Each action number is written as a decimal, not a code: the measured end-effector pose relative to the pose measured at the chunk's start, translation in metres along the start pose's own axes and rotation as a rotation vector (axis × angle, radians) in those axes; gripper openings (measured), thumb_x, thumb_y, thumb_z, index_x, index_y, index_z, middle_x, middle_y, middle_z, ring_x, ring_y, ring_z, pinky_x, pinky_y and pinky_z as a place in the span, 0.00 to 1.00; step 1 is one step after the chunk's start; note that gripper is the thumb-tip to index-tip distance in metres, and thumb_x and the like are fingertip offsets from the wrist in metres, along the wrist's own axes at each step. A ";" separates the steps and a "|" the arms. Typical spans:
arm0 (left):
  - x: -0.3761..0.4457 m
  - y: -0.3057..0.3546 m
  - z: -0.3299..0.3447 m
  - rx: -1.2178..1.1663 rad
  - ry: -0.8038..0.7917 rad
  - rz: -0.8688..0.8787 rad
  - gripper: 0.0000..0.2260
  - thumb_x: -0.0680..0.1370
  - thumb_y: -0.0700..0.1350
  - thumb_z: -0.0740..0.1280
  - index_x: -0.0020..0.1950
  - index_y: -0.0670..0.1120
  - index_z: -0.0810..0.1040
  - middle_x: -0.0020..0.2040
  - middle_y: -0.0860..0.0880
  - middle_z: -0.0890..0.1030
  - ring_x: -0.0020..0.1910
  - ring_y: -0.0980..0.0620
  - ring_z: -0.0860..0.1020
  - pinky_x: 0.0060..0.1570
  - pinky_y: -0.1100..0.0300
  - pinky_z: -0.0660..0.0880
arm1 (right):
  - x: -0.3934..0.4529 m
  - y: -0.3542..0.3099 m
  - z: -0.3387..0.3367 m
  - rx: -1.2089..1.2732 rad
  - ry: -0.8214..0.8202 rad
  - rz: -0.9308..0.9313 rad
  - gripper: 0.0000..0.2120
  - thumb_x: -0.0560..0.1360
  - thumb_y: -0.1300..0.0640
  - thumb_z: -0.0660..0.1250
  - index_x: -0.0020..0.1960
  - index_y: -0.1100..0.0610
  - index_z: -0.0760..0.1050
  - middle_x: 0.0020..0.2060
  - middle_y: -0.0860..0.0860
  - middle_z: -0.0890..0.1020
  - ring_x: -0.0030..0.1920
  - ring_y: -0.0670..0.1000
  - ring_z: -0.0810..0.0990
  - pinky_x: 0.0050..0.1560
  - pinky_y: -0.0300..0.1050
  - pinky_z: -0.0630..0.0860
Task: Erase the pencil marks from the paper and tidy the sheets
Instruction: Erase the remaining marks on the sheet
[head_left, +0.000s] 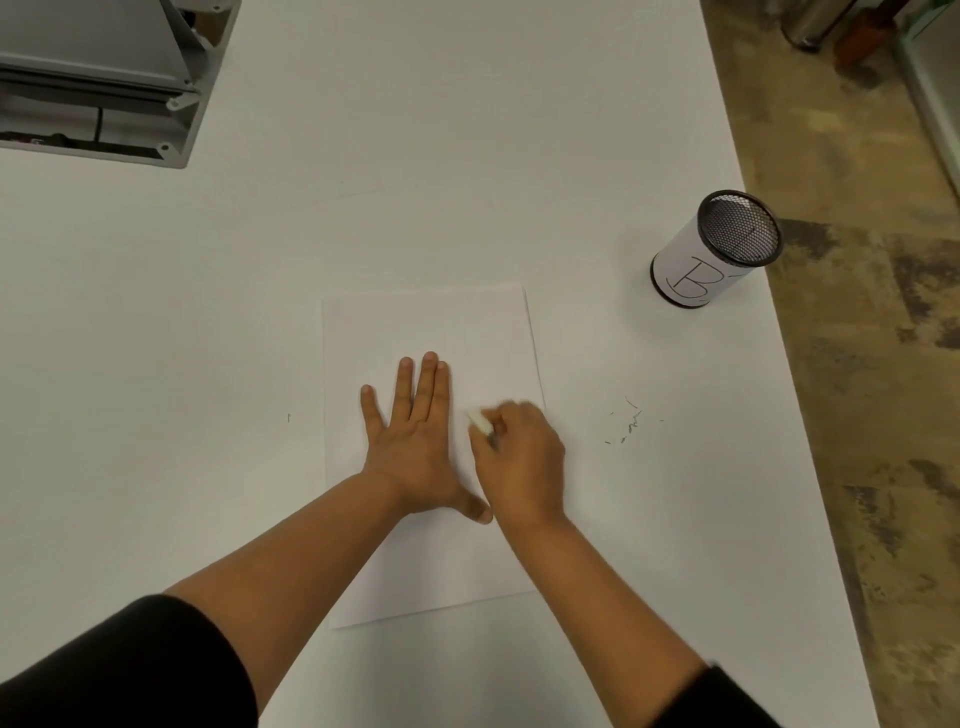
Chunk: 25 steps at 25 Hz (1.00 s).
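Fingers (423, 384) of the left hand (410, 447) lie straight and spread, pressed flat on the sheet of paper (467, 332) on the counter (415, 156). Just right of them, the right hand (519, 462) has its fingers curled round a white eraser (479, 422), its tip on the sheet. Paper this thin looks light, floppy and apt to crease or slide, so pinning it flat near the rubbing spot seems wise. Eraser crumbs (628, 423) lie further right; a mesh pen cup (719, 249) stands beyond.
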<state>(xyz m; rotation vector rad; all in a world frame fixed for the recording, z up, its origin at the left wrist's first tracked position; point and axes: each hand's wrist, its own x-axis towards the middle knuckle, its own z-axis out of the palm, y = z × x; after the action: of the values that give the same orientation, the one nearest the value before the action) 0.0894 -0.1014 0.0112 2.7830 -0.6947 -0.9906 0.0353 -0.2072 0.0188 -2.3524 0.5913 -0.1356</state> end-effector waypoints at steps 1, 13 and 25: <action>-0.001 -0.001 0.000 -0.006 0.005 0.003 0.68 0.56 0.74 0.70 0.65 0.45 0.20 0.71 0.47 0.23 0.68 0.45 0.22 0.64 0.38 0.27 | -0.016 0.008 -0.006 0.016 0.024 0.022 0.04 0.71 0.60 0.70 0.42 0.59 0.76 0.36 0.51 0.76 0.33 0.47 0.74 0.34 0.36 0.71; -0.023 -0.005 0.004 -0.116 0.168 0.055 0.65 0.55 0.78 0.62 0.68 0.47 0.21 0.70 0.49 0.22 0.69 0.49 0.23 0.67 0.39 0.27 | -0.051 0.038 -0.018 0.083 0.165 0.227 0.10 0.69 0.60 0.72 0.35 0.55 0.72 0.32 0.48 0.74 0.28 0.44 0.71 0.29 0.29 0.68; -0.062 -0.042 0.026 -0.153 0.134 -0.289 0.71 0.47 0.82 0.54 0.68 0.40 0.22 0.72 0.42 0.25 0.70 0.46 0.25 0.66 0.38 0.29 | -0.052 -0.015 0.021 0.076 -0.091 -0.104 0.04 0.69 0.61 0.72 0.40 0.57 0.77 0.34 0.46 0.73 0.31 0.42 0.72 0.33 0.27 0.67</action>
<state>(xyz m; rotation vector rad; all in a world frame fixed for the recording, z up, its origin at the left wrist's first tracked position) 0.0473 -0.0351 0.0161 2.8298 -0.1929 -0.8475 0.0000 -0.1612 0.0162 -2.3023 0.4136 -0.0959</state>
